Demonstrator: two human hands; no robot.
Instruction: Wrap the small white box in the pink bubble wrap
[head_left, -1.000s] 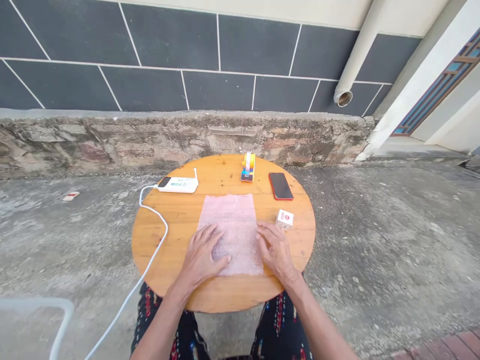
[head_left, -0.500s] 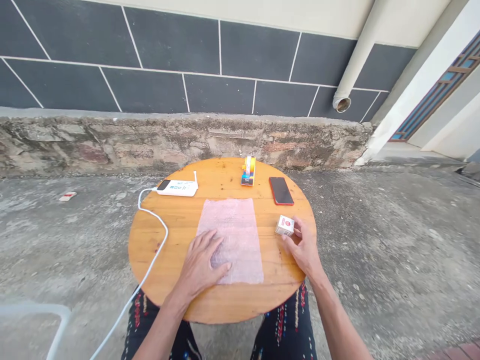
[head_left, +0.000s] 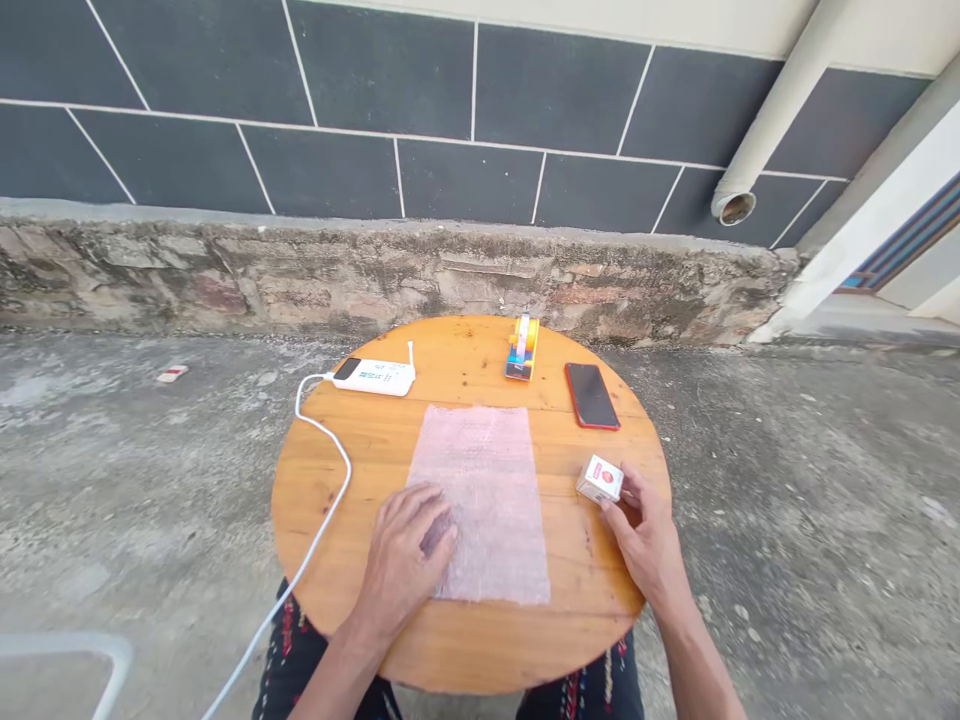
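Note:
A pinkish translucent sheet that looks like bubble wrap [head_left: 495, 500] lies flat on the round wooden table [head_left: 337, 560]. My left hand [head_left: 409, 550] rests over the sheet's left edge, its fingers loosely bent and the thumb apart, holding nothing. To the right of the sheet is a small white box with red print [head_left: 600, 478]. My right hand [head_left: 649, 530] grips it at its right side, thumb at the near corner and fingers behind. The box sits slightly tilted; whether its base touches the wood I cannot tell.
A tape dispenser [head_left: 522, 348] stands at the far edge. Near it on the right lies a red-cased phone [head_left: 592, 396]. At the far left is a white device [head_left: 375, 376] whose white cable [head_left: 341, 490] runs over the table's left side. A stone-based wall [head_left: 375, 265] rises behind.
The view has shifted, so the table sits further right and lower in the picture. My right hand has closed on the box, which now looks more tilted. The left hand's thumb has drawn nearer its fingers.

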